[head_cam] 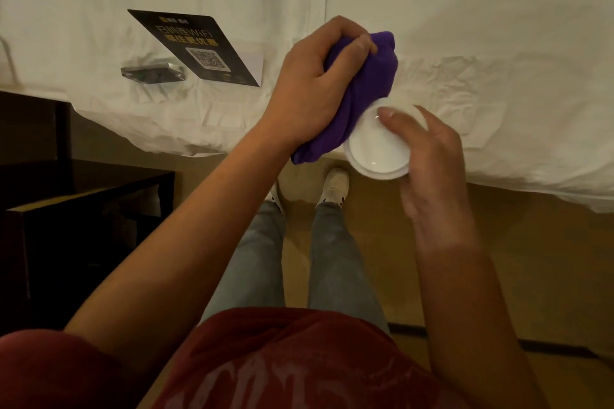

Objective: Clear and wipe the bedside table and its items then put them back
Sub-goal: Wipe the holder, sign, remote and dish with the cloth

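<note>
My right hand (432, 173) holds a small round white dish (375, 149) over the edge of the bed, thumb on its rim. My left hand (312, 90) is bunched around a purple cloth (372, 76), which presses against the dish's left side. A black WiFi card with a QR code (196, 46) lies on the white bed sheet to the left. A small shiny foil packet (153, 74) lies beside the card. The dark bedside table (86, 189) stands at the left, below the bed edge.
The white bed (465, 26) fills the upper half of the view. Wooden floor (531, 259) runs below it, where my legs and white shoes stand. A white cable (8, 56) lies on the sheet at the far left.
</note>
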